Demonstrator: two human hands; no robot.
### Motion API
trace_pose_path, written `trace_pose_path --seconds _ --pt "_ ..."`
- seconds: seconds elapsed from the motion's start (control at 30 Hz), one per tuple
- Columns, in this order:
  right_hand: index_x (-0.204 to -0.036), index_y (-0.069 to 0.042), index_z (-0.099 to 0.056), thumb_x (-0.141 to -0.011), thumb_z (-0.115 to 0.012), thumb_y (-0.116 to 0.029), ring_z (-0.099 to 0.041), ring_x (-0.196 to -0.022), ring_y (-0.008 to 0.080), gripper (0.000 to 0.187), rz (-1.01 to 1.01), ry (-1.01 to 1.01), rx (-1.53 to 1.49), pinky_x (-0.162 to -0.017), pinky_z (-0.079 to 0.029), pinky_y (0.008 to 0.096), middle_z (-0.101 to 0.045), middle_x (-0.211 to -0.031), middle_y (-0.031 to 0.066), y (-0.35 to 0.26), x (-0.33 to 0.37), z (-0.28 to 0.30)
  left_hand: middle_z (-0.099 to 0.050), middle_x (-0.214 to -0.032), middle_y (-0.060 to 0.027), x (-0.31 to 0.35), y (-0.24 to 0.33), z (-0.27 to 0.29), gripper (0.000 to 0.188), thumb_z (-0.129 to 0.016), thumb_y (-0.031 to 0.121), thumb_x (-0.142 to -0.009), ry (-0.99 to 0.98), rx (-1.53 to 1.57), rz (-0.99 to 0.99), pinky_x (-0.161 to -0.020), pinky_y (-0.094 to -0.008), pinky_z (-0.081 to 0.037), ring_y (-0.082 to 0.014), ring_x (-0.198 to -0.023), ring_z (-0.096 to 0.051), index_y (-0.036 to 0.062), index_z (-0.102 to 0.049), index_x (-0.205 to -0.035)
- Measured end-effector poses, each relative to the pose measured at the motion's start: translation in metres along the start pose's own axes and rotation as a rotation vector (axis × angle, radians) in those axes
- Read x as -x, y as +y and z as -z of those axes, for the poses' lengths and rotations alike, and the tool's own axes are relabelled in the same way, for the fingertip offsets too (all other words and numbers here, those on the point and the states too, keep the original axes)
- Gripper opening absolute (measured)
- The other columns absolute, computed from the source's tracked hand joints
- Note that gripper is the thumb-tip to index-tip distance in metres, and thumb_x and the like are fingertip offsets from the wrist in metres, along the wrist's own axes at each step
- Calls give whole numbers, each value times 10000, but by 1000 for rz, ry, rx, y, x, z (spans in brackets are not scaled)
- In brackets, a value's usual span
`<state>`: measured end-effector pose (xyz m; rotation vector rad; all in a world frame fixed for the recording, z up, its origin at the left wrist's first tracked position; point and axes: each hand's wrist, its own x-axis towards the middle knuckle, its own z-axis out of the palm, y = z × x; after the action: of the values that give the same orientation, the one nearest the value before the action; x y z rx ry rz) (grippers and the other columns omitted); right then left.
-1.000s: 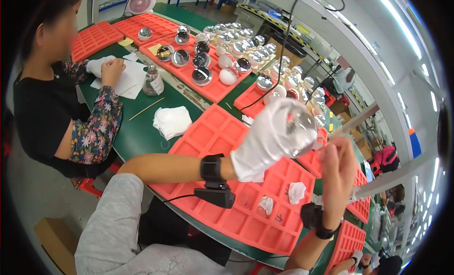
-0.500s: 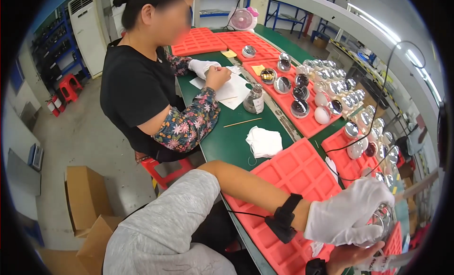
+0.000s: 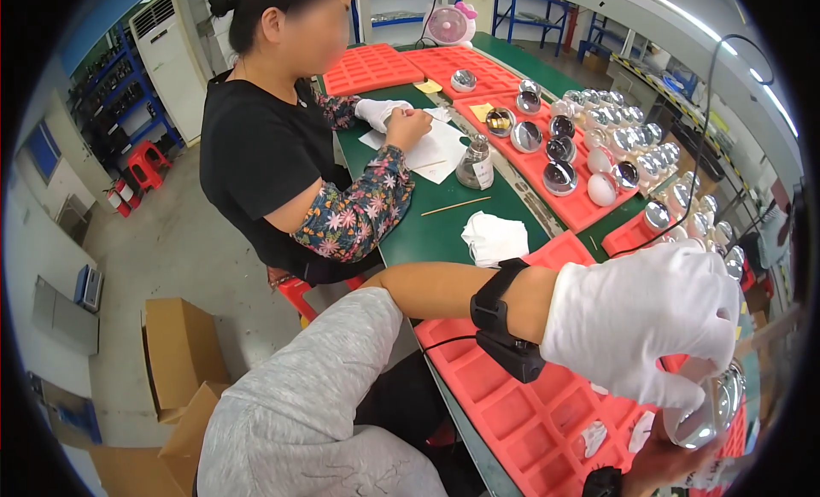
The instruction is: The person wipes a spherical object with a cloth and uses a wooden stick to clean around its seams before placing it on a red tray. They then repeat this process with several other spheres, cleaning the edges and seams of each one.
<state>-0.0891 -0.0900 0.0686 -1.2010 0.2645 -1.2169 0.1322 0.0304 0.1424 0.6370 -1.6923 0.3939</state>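
At the lower right I have a round glass bulb (image 3: 699, 420) with a mirror-silver coating between my two hands. My left hand (image 3: 649, 322), in a white glove, bends over it from above, with thumb and fingers curled around its side. Bare and partly cut off by the dark rim, my right hand (image 3: 670, 457) grips the bulb from below; most of its fingers are hidden. Under my left forearm lies a red tray (image 3: 521, 437) of square compartments, holding a few white scraps (image 3: 593, 438).
Across the green table (image 3: 444, 219), a co-worker (image 3: 256, 155) works with one gloved hand over white paper. A glass bottle (image 3: 475, 166), thin stick (image 3: 457, 206) and white cloth (image 3: 495, 238) lie between us. More red trays (image 3: 576, 208) carry several silvered bulbs. A black cable (image 3: 709, 121) hangs at right.
My left hand has risen and come nearer, its thumb now spread from the fingers beside the bulb. The view has shifted slightly, and more of the tray beneath my forearm shows.
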Motion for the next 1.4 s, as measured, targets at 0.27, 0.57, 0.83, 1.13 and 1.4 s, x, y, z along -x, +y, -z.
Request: trace_pose_path --seconds 0.27,0.57,0.83,1.13,1.4 --pt "-1527 -45 -399 -1047 -466 -524 -587 -1278 290 682 30 305 21 -912 -589 403 -537 -1432 134 -2 13 17 -631 -807 -67 0 2 -3 171 -785 168 -709 54 40 -4 -750 -436 -477 -315 -832 -616 107 -630 -746" --pt "-1332 -95 -581 -1051 -506 -502 -585 -745 56 500 -88 296 160 -550 -400 212 -673 -1062 7 25 7 -6 -725 -942 -91 4 -34 -4 185 -777 183 -864 -114 564 682 -844 -345 -550 -193 -913 -697 41 -706 -959" --pt "-1178 -141 -637 -1043 -525 -521 -310 -505 17 419 -276 -12 175 -452 -176 226 -574 -771 -97 28 1 -18 -682 -1089 -36 9 -37 2 219 -768 178 -910 -286 386 719 -853 -286 -550 -146 -995 -666 49 -693 -1070" --pt "-1225 -105 -615 -1013 -403 -690 -296 -478 48 658 -462 -11 -75 -430 -170 216 -572 -756 -51 -8 0 -50 -647 -1268 -142 3 -56 10 403 -636 204 -947 79 1751 1038 -1038 -424 -477 -262 -1192 -623 17 -585 -1300" --pt "-1246 -76 -599 -1002 -359 -722 -244 -470 56 731 -504 -121 -77 -424 -142 228 -562 -756 -18 -4 -5 -37 -621 -1333 -124 16 -52 -7 450 -613 176 -951 33 1386 1003 -1056 -432 -459 -255 -1261 -587 40 -557 -1376"
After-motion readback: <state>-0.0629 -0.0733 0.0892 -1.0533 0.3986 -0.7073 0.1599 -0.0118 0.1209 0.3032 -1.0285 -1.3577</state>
